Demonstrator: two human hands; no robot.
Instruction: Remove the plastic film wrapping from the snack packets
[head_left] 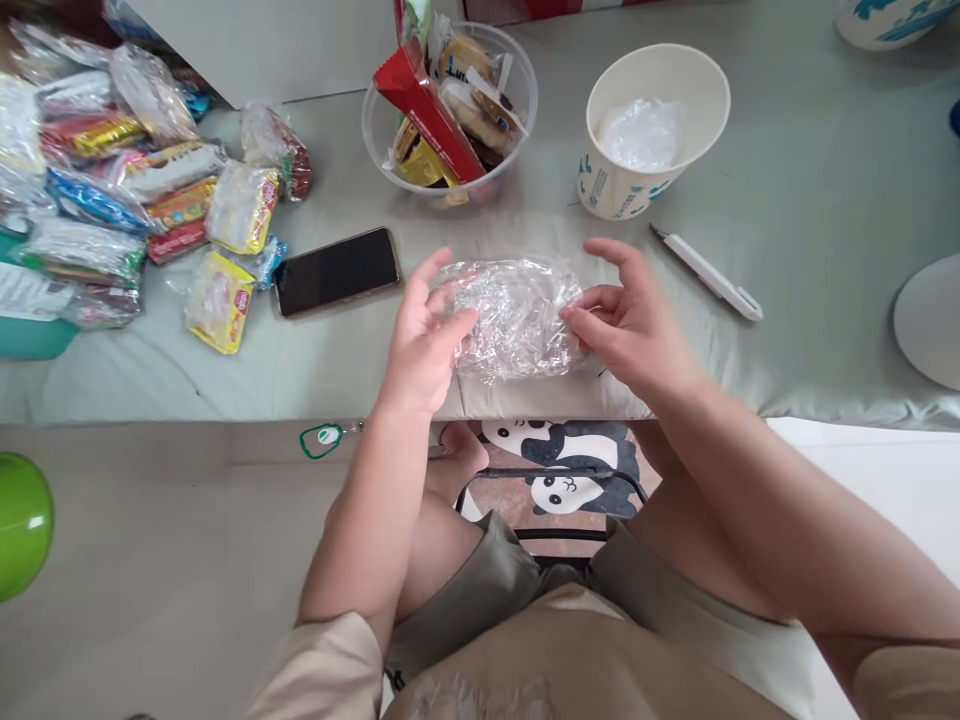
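A crinkled piece of clear plastic film [521,320] is spread between my two hands, just above or on the table's front edge. My left hand [427,350] grips its left side, the thumb on top and the fingers partly behind the film. At the other side my right hand [630,325] pinches the film between thumb and fingertips, its index finger raised. Just beyond the film stands a white paper cup [622,190] with crumpled clear plastic [641,135] inside. A white utility knife [709,275] lies right of my right hand.
A black phone [337,272] lies left of my left hand. Behind it stands a clear plastic bowl [375,150] of wrapped snacks. Many snack packets [135,170] are heaped at the left, by a teal container [34,325]. A panda-print surface [570,450] shows below the table.
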